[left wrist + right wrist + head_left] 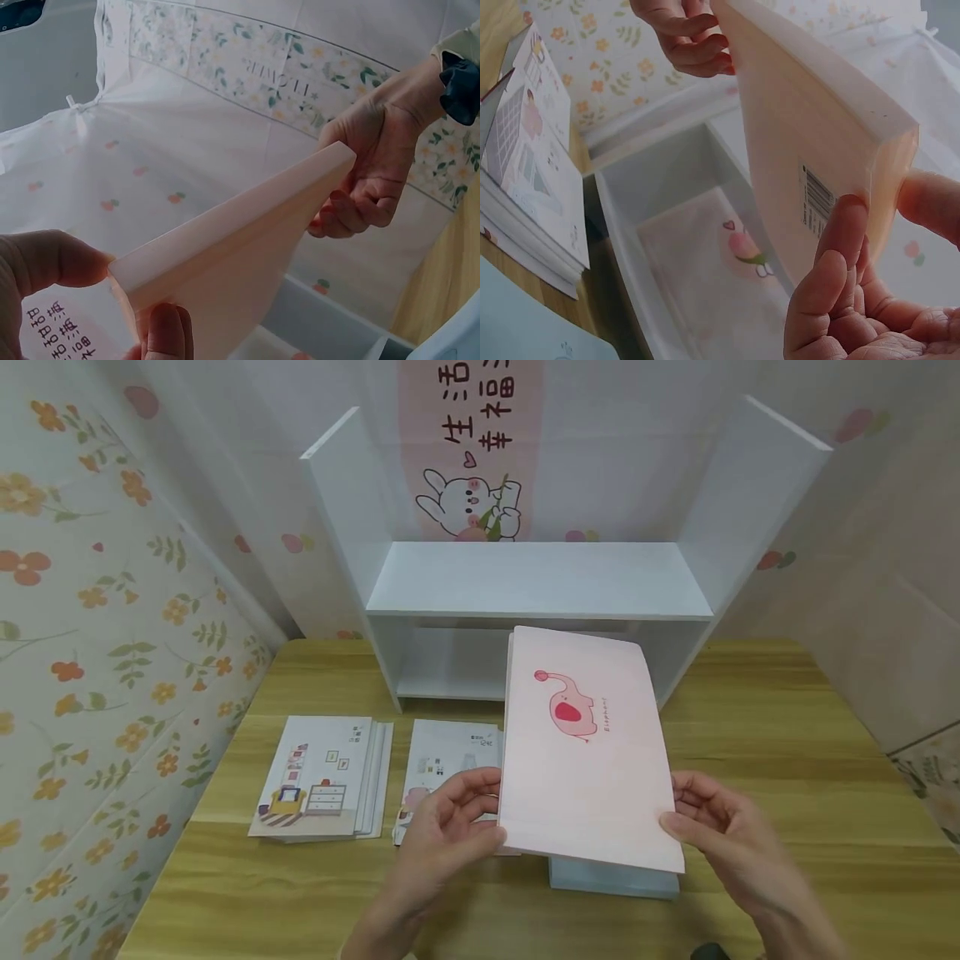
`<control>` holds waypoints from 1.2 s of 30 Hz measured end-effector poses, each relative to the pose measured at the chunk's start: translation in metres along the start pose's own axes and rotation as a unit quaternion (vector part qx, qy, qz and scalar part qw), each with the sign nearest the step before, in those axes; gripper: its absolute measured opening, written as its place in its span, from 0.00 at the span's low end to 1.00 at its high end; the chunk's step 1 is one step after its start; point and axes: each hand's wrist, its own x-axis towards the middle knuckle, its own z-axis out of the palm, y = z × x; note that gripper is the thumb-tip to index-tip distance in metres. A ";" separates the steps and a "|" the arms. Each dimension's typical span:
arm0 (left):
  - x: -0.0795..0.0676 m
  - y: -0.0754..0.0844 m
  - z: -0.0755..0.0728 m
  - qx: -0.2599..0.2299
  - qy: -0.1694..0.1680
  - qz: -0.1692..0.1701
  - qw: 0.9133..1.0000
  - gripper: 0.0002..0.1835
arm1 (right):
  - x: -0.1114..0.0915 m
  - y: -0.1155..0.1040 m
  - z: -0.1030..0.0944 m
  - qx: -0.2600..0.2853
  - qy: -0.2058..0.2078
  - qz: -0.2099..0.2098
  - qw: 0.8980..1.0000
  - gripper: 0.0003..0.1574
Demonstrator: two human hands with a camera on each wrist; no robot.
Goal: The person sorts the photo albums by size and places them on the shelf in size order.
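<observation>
A pink notebook (585,793) with an elephant printed on its cover is held up over the table, tilted, in front of the shelf. My left hand (453,827) pinches its left edge near the bottom corner, thumb on the cover and fingers beneath. On the opposite edge my right hand (720,827) pinches it the same way. In the right wrist view the back of the notebook shows a barcode label (817,199). Underneath, a light blue book (615,881) lies on the table, mostly covered by the notebook.
A white two-level shelf (532,581) with tall side panels stands at the back of the wooden table (787,760). Left of my hands lie a stack of illustrated books (315,777) and a second stack (427,760), partly hidden by the left hand. Patterned cloth (112,610) hangs around.
</observation>
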 end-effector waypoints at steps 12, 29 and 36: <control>-0.011 0.009 -0.018 0.013 0.025 -0.003 1.000 0.28 | 0.021 0.002 0.016 -0.008 -0.020 0.033 0.999 0.21; -0.025 0.016 -0.038 0.027 0.051 0.013 0.998 0.29 | 0.042 0.008 0.038 -0.010 -0.039 0.058 0.997 0.19; -0.030 0.012 -0.049 0.018 0.047 0.046 0.998 0.26 | 0.050 0.007 0.047 -0.020 -0.040 0.061 0.997 0.17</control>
